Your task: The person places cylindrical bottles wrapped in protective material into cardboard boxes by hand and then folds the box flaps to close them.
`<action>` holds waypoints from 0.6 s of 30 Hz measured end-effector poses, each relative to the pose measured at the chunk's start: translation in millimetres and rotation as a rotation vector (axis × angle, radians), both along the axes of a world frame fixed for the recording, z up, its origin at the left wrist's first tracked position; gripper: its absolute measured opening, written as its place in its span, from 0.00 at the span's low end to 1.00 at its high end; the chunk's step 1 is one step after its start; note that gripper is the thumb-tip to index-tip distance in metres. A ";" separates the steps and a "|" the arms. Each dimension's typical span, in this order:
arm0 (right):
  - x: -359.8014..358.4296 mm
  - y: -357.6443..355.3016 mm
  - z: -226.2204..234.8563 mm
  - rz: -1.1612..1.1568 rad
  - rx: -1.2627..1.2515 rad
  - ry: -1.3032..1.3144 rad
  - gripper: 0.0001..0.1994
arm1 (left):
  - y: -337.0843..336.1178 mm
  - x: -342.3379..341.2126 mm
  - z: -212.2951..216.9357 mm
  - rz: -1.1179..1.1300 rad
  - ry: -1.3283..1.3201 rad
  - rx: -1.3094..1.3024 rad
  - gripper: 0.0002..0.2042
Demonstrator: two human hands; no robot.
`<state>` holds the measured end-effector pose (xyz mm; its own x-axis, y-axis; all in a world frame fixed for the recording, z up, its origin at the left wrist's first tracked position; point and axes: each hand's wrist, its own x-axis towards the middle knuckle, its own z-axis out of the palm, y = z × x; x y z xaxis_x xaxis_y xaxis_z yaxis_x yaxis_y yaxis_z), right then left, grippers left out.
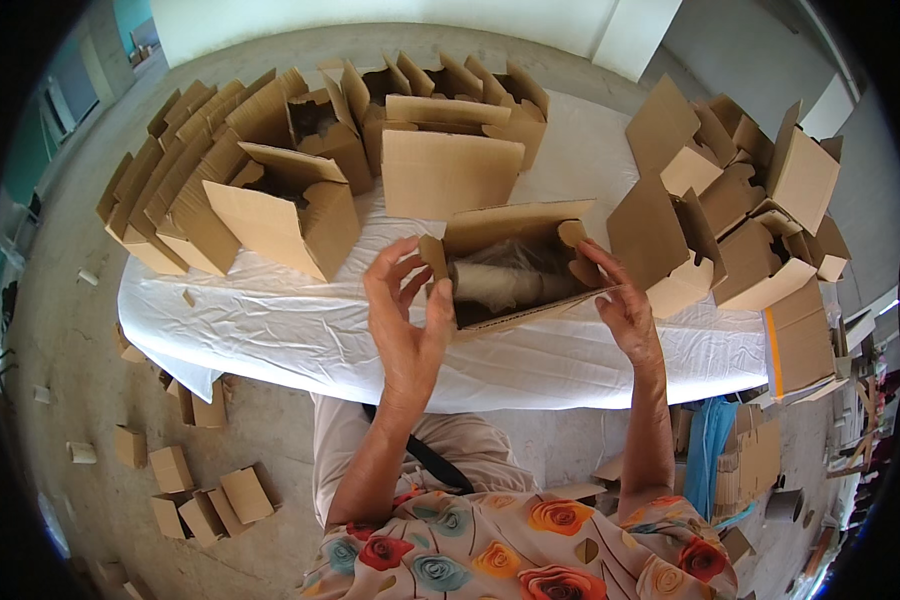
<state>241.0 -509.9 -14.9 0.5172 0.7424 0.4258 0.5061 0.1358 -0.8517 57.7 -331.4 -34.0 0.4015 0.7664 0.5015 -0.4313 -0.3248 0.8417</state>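
Observation:
An open cardboard box (520, 226) stands before me on the white-covered table (270, 335), its long back flap raised. Inside lies a pale, roll-like cylinder (495, 286) with clear plastic film (515, 254) around it. My left hand (406, 322) pinches the small left side flap between thumb and fingers. On the opposite end, my right hand (625, 312) has its fingers closed on the right side flap and the box corner. The lower part of the contents is hidden by the front wall.
Open boxes (452, 172) crowd the table's far side and left end. More open boxes (660, 240) are piled on the right. Small cartons (205, 515) lie on the floor at left, and flattened cardboard (750, 460) is stacked below the table at right.

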 end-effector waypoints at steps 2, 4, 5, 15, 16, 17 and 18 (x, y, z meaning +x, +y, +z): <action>-7.7 3.0 5.2 -0.022 -0.012 0.067 0.21 | -6.8 -0.3 -5.5 -0.053 -0.010 0.097 0.19; 5.7 -1.3 0.8 -0.017 -0.057 -0.030 0.19 | -12.1 -1.0 -6.7 -0.147 0.102 0.202 0.17; 12.9 -1.3 -2.6 -0.014 -0.081 -0.078 0.18 | -9.5 3.7 -13.3 -0.136 0.158 0.281 0.19; 32.0 41.2 -14.9 -0.260 0.004 -0.130 0.22 | -2.8 20.9 -12.0 0.072 0.227 0.182 0.29; 31.9 46.7 -12.4 -0.273 0.000 -0.176 0.23 | -3.6 21.5 -11.1 0.085 0.241 0.190 0.30; 33.0 50.3 -11.0 -0.287 -0.003 -0.222 0.23 | -4.5 22.3 -10.8 0.097 0.255 0.198 0.31; 35.8 51.9 -10.3 -0.171 0.003 -0.073 0.23 | -5.1 23.6 -12.5 0.141 0.252 0.250 0.30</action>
<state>276.8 -458.1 -25.2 0.6036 0.6449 0.4687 0.5826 0.0445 -0.8116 81.3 -336.5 -46.5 0.4352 0.6892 0.5793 -0.1577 -0.5752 0.8027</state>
